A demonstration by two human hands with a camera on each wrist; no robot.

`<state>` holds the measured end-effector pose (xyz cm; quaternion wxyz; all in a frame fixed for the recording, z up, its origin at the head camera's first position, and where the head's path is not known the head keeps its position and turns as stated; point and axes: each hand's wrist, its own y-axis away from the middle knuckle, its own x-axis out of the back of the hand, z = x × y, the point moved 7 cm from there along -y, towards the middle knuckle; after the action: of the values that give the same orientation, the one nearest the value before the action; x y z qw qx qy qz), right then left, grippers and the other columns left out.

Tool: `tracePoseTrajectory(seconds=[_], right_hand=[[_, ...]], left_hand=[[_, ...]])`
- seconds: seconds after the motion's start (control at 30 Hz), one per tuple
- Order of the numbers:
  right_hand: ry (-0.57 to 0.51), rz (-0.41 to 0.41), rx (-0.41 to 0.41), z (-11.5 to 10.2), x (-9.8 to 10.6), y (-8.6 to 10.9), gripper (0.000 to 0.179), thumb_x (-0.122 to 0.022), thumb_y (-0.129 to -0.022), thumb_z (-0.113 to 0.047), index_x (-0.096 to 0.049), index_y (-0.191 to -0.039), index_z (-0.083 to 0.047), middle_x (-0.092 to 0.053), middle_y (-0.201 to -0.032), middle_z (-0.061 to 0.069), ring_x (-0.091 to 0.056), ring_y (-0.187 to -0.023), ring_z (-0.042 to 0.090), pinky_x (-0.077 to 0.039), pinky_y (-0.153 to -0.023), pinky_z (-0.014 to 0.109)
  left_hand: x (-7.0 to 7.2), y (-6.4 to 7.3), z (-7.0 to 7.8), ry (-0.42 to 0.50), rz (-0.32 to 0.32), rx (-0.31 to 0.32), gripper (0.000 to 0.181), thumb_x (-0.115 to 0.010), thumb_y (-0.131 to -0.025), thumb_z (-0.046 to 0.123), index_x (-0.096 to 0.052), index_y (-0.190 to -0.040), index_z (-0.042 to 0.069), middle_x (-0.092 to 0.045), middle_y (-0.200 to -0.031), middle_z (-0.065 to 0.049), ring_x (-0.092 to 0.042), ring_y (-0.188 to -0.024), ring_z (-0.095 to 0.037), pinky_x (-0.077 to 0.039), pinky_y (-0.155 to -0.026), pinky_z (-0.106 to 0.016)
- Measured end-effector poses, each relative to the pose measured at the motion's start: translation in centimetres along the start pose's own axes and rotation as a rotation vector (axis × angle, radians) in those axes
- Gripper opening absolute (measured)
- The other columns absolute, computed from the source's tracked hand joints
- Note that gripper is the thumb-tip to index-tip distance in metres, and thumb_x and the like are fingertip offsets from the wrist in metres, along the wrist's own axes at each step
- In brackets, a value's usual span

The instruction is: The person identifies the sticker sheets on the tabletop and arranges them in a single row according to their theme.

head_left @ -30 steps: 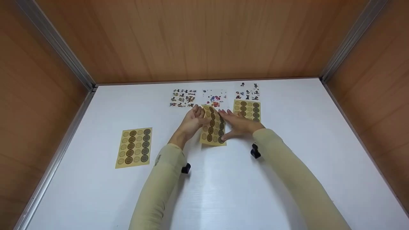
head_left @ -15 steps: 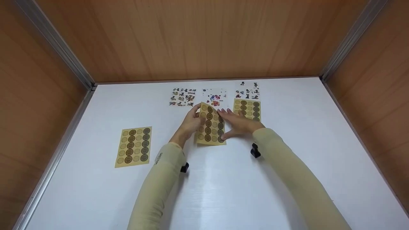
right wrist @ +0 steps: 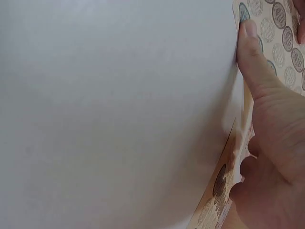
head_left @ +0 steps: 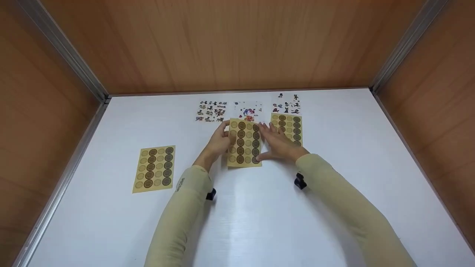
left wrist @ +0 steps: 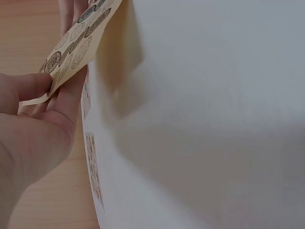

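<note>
Fingers (head_left: 227,130) of both hands hold the sticker sheet (head_left: 245,142), long axis pointing away.

The held sheet (head_left: 244,142) sits between both hands, another sheet (head_left: 286,128) right, one more (head_left: 154,168) far left.

A recording booth: white tabletop (head_left: 259,222) boxed in by 3 wood-grain walls (head_left: 230,44).

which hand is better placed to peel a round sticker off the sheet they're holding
Probably the right hand: its thumb already lies on the face of the kraft sticker sheet, beside a sticker at the corner. The left hand pinches the sheet's edge, steadying it.
</note>
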<state>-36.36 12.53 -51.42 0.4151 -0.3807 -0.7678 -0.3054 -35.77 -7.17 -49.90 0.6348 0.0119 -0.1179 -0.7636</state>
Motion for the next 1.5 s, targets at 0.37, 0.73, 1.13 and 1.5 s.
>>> tracePoseTrajectory(seconds=[0.37,0.73,1.13,1.5], right_hand=[[-0.377,0.134,-0.028,-2.5,0.1,1.4,0.105,-0.085,-0.082,-0.027,-0.019,-0.163,-0.012,-0.024,-0.165,0.015,-0.019,-0.152,0.035,-0.020,-0.123,0.047],[-1.079,0.163,-0.104,-6.0,-0.8,0.5,0.089,-0.076,-0.084,0.011,-0.037,-0.158,-0.016,-0.057,-0.133,0.018,-0.073,-0.093,0.028,-0.062,-0.079,0.038],[-0.748,0.173,-0.015,-10.0,-5.2,-2.6,0.070,-0.076,-0.089,-0.001,-0.044,-0.151,-0.002,-0.044,-0.149,0.019,-0.065,-0.078,0.012,-0.061,-0.069,0.027],[-0.347,0.138,0.172,-13.5,-5.6,-2.6,0.071,-0.073,-0.095,-0.022,-0.039,-0.152,0.002,-0.038,-0.154,0.016,-0.058,-0.121,0.027,-0.049,-0.104,0.031]], left_hand=[[1.0,1.5,0.6,0.005,-0.037,-0.006,0.048,-0.049,-0.101,-0.001,-0.042,-0.145,0.015,-0.062,-0.106,-0.014,-0.066,-0.085,-0.022,-0.056,-0.062,-0.028],[5.1,4.5,1.3,0.004,-0.025,0.028,0.053,-0.049,-0.103,0.003,-0.034,-0.153,0.013,-0.061,-0.106,-0.013,-0.063,-0.082,-0.019,-0.053,-0.060,-0.026],[8.6,7.2,-3.3,-0.332,0.018,0.185,0.075,-0.046,-0.105,0.018,0.001,-0.162,0.001,-0.040,-0.149,-0.026,-0.059,-0.114,-0.027,-0.049,-0.099,-0.039],[10.2,8.5,-4.6,-0.465,0.055,0.149,0.076,-0.046,-0.106,0.019,0.003,-0.159,-0.005,-0.012,-0.165,-0.027,-0.029,-0.145,-0.036,-0.016,-0.124,-0.049]])
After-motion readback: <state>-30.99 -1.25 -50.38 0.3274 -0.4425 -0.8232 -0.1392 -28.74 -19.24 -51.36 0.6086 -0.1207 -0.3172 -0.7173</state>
